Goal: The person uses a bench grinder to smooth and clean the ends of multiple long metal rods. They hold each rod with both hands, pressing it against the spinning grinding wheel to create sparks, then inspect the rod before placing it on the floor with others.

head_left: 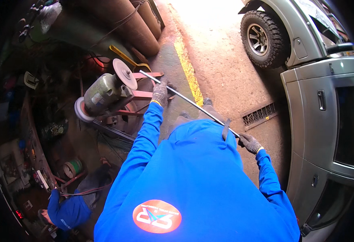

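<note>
Holding a long grey ribbed metal rod (189, 101) right of the pale round grinding wheel (125, 74), your grey-gloved left hand (160, 92) and grey-gloved right hand (249, 143) wrap it closely. Support it evenly; mind left-side clearance.

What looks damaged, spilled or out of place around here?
The yellow floor line looks worn, its paint patchy. The pale wheel on the bench grinder shows no guard. The metal rod in the left hand and right hand looks roughly straight. No spill is visible.
</note>
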`<state>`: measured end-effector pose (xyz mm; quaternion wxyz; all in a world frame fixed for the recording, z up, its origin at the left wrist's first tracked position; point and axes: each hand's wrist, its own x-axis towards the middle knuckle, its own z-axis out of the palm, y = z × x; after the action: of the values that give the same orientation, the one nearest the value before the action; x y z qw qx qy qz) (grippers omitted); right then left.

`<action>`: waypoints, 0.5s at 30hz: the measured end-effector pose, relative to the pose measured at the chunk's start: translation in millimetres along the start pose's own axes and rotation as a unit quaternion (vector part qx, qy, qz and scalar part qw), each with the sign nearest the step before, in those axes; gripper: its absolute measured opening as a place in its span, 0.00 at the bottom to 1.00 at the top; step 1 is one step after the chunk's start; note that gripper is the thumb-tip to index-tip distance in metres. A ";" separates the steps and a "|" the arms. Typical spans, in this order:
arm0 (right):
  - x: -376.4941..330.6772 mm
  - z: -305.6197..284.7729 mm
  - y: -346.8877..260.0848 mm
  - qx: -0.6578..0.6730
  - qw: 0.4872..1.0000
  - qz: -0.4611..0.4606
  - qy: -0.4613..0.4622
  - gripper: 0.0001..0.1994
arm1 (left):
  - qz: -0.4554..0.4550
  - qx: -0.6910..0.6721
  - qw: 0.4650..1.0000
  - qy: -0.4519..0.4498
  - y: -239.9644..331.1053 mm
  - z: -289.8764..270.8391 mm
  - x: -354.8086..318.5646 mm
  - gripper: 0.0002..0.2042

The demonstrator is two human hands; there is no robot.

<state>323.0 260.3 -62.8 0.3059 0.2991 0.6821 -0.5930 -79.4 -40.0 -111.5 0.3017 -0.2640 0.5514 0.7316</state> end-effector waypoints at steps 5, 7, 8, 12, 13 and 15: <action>-4.6 -64.3 20.4 -0.044 0.999 -0.020 0.002 0.18 | 0.029 0.078 0.978 -0.190 -1.4 49.6 10.3 0.10; 3.7 -99.3 30.1 -0.083 0.991 -0.003 0.108 0.18 | 0.046 0.077 0.959 -0.267 -19.5 77.9 39.2 0.11; 5.8 -116.4 36.7 -0.058 0.989 -0.034 0.134 0.17 | -0.009 0.037 0.961 -0.273 -16.7 103.1 38.3 0.12; 0.7 -171.1 25.3 -0.004 0.976 -0.102 0.190 0.15 | -0.059 -0.044 0.963 -0.260 19.0 177.2 27.2 0.13; -6.2 -169.6 6.9 0.000 0.975 -0.109 0.194 0.14 | -0.035 -0.042 0.968 -0.247 27.0 184.1 19.7 0.13; -26.4 -154.9 -27.4 -0.012 0.980 -0.082 0.179 0.16 | -0.018 -0.031 0.965 -0.261 51.8 180.1 1.9 0.13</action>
<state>309.0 409.5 -8.3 0.1324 0.3400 0.7550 -0.5448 -128.3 123.4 -33.8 0.4404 -0.0829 0.4258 0.7860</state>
